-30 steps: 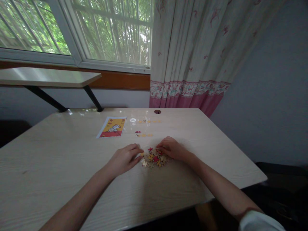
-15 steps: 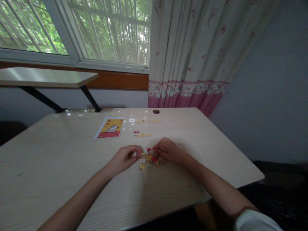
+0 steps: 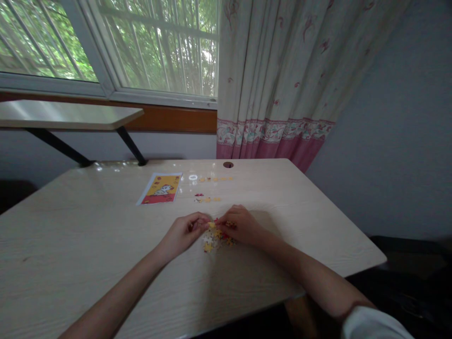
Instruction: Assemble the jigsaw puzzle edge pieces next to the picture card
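Observation:
My left hand (image 3: 185, 234) is closed in a pinch on a yellow puzzle piece (image 3: 211, 225), held just over the near pile. From the other side my right hand (image 3: 242, 226) reaches in, its fingertips pinched together at that same piece's edge. Beneath both hands lies a loose heap of puzzle pieces (image 3: 208, 246), yellow, white and red, partly covered by the right hand. Beyond the hands is a short row of yellow puzzle pieces (image 3: 208, 199), with red pieces (image 3: 199, 194) just above its left end. Another row of puzzle pieces (image 3: 216, 179) lies farther back.
A printed picture sheet (image 3: 161, 189) with a spotted animal on yellow and red lies left of the rows. The pale wooden table (image 3: 106, 245) has a round cable hole (image 3: 228, 165) near its back edge. A raised shelf (image 3: 70, 113) stands at the back left, beside a curtain (image 3: 268, 94).
My right hand has moved left, over part of the heap, to meet the left hand's fingertips. The yellow piece in my left hand now shows more of its face.

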### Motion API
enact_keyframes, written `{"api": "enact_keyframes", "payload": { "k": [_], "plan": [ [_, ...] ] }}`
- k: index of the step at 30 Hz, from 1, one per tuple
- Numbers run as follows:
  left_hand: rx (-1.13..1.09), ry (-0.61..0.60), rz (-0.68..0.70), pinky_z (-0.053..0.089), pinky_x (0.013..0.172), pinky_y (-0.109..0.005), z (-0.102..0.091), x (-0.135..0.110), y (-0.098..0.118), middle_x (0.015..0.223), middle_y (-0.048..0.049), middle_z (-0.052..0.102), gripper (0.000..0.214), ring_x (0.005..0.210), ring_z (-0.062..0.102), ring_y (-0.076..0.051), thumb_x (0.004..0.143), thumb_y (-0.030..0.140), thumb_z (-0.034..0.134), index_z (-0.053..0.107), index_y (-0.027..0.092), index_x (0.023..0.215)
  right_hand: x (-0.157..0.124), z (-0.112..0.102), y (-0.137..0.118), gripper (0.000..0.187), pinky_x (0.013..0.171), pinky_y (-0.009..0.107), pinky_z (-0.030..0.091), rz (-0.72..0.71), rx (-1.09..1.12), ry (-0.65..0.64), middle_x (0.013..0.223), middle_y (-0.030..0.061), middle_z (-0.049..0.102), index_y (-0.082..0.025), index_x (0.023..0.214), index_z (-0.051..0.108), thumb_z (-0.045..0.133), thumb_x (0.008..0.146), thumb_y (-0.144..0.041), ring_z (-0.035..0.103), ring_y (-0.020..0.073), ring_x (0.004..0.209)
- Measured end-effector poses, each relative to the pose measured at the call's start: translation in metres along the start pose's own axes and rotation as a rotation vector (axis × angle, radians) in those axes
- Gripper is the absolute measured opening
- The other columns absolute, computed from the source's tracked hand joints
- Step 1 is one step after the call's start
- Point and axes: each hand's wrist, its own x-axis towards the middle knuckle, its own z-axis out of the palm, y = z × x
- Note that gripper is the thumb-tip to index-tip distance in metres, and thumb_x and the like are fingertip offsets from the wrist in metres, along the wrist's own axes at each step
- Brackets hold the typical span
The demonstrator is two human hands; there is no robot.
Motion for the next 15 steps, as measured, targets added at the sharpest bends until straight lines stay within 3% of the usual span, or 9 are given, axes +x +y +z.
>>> {"api": "enact_keyframes", "payload": {
  "k": [8,12,15],
  "plan": [
    [-0.051,0.052,0.105,0.047,0.073,-0.029,0.002,0.002,0.002,0.087,-0.0082,0.067,0.025,0.079,0.059,-0.017,0.083,0.033,0.051,0.067,0.015,0.090,0.001,0.001,-0.004,0.012,0.069,0.026,0.042,0.044,0.034,0.040,0.071,0.0017,0.068,-0.019,0.083,0.069,0.065,0.078,-0.028,0.058,0.0136,0.068],
    [0.016,0.060,0.148,0.046,0.071,-0.027,0.004,0.002,0.003,0.084,-0.0069,0.067,0.023,0.076,0.059,-0.016,0.083,0.030,0.051,0.068,0.016,0.090,0.001,0.002,-0.008,0.008,0.070,0.025,0.043,0.115,0.133,-0.015,0.070,0.0007,0.069,-0.020,0.082,0.070,0.065,0.077,-0.024,0.058,0.0122,0.066],
    [-0.058,0.099,0.089,0.046,0.064,-0.024,0.008,0.002,0.002,0.082,-0.0058,0.067,0.026,0.070,0.058,-0.014,0.081,0.032,0.054,0.067,0.016,0.096,0.002,0.001,-0.013,0.005,0.066,0.022,0.043,0.229,0.186,-0.019,0.068,0.0001,0.067,-0.020,0.077,0.070,0.066,0.074,-0.021,0.057,0.0109,0.064]
  ]
}}
